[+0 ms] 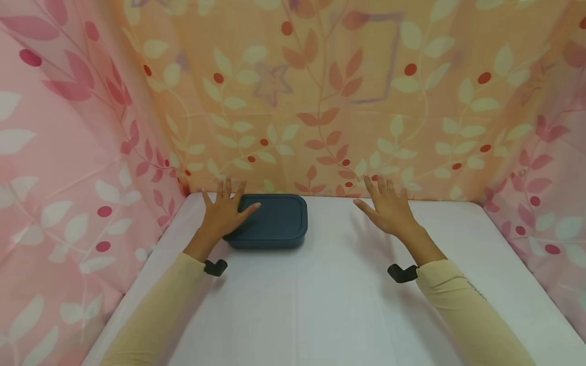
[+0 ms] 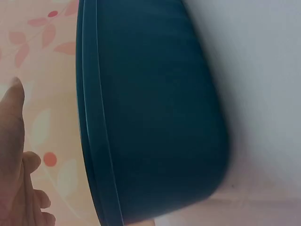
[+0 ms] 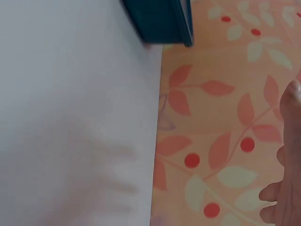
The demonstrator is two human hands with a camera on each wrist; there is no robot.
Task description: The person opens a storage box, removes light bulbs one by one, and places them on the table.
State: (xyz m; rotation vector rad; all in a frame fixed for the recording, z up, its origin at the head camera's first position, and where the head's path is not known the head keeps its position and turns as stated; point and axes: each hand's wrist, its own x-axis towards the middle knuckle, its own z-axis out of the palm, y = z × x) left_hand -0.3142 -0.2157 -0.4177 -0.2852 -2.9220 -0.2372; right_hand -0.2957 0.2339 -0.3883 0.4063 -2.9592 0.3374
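A dark blue rectangular container (image 1: 279,218) with a lid sits near the far edge of the white table. My left hand (image 1: 223,213) is spread wide with straight fingers and overlaps the container's left end in the head view. In the left wrist view the container's side (image 2: 155,103) fills the middle, and a gap shows between it and the left hand (image 2: 11,146). To the right of the container, my right hand (image 1: 389,209) is held above the table, fingers spread and holding nothing. The right wrist view catches one corner of the container (image 3: 157,21) at the top.
The white-covered table (image 1: 320,305) stretches toward me. Behind it hangs an orange-lit leaf-patterned curtain (image 1: 320,101); similar pink fabric (image 1: 68,203) encloses the left and right sides. A black band piece (image 1: 216,267) is at the left wrist, another (image 1: 403,273) at the right.
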